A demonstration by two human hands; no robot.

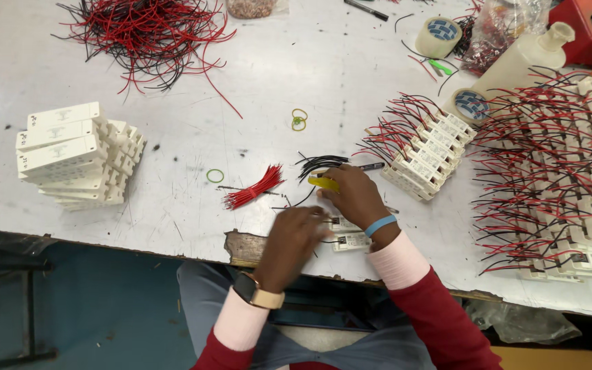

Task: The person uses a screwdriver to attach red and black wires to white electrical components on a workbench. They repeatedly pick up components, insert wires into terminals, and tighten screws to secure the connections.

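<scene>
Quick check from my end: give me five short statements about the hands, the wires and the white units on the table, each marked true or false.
1. The right hand holds a yellow tool. True.
2. The small bundle of red wires lies to the right of both hands. False: it lies on the table to their left.
3. The left hand is over the table edge, beside a white unit. True.
4. The stack of white cases at the left has wires attached. False: none show on it; the wired white units are at the right.
5. The right wrist wears a blue band. True.
</scene>
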